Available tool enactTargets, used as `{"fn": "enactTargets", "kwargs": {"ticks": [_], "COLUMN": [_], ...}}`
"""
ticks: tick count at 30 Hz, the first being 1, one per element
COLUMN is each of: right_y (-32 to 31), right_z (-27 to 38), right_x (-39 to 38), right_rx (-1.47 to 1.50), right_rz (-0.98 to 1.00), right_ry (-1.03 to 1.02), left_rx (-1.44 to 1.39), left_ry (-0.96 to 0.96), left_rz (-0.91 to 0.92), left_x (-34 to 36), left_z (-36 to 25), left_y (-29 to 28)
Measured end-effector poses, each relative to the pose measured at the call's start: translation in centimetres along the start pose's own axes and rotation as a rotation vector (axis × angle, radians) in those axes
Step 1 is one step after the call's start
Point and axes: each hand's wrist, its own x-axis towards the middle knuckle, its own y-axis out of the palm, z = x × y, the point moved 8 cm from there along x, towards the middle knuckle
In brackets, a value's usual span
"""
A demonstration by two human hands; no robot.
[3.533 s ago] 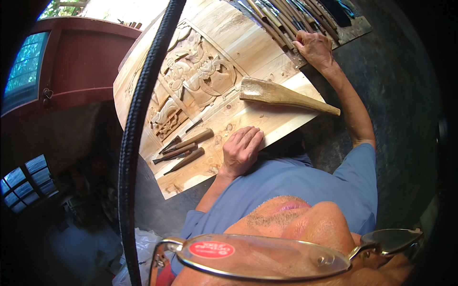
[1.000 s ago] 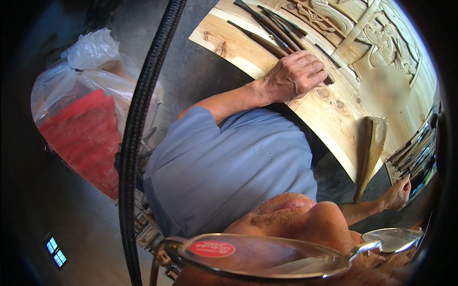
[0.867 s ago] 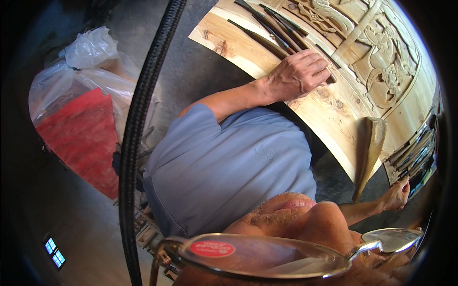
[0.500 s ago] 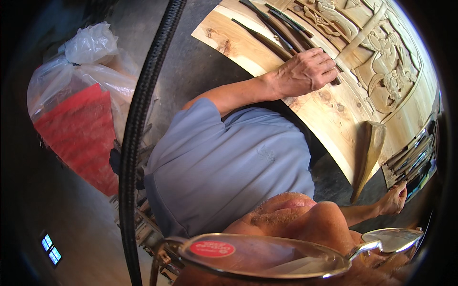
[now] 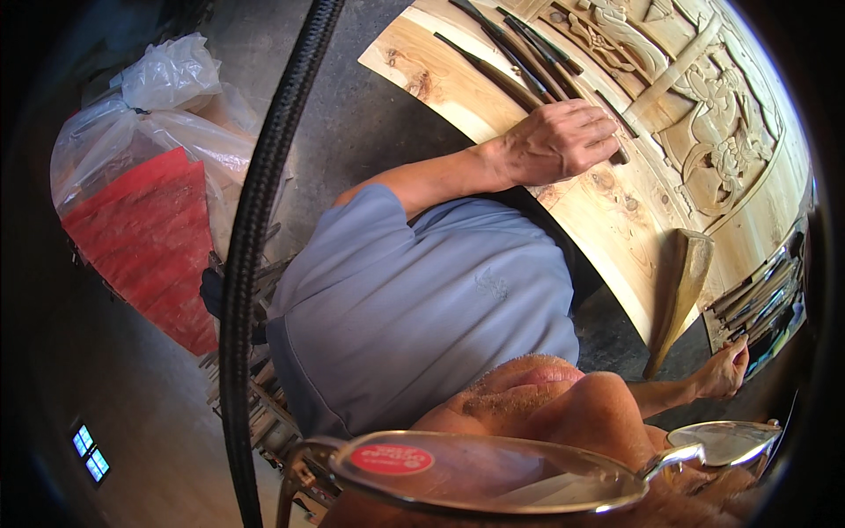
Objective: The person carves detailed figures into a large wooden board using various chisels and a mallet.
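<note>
My left hand lies over the near ends of several wood-carving chisels on a pale wooden board. Its fingers are curled closed around a chisel handle, whose end sticks out below the knuckles. A carved wood panel with raised figures and foliage lies just beyond that hand. At the lower right, my right hand is closed at the edge of a row of many carving tools. What its fingers grip, if anything, is too small to make out.
A wooden mallet lies across the board's near edge, between my hands. A black braided cable hangs across the view. On the floor at left stand a clear plastic bag and a red sheet or sack.
The view has shifted slightly, and the board and tools sit a little lower and further right. My left hand stays closed at the chisels; my right hand stays by the tool row.
</note>
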Motion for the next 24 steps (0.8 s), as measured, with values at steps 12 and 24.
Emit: {"fn": "enactTargets", "kwargs": {"ticks": [12, 24], "right_y": [0.4, -0.7], "right_z": [1.2, 1.7], "right_x": [-1.3, -1.8], "right_rx": [0.046, 0.051], "right_rz": [0.011, -0.006], "right_ry": [0.003, 0.028], "left_rx": [0.235, 0.282], "left_ry": [-0.152, -0.12], "left_rz": [0.102, 0.076], "left_x": [-5.7, -4.7], "left_z": [5.8, 7.3], "left_y": [-5.0, -5.6]}}
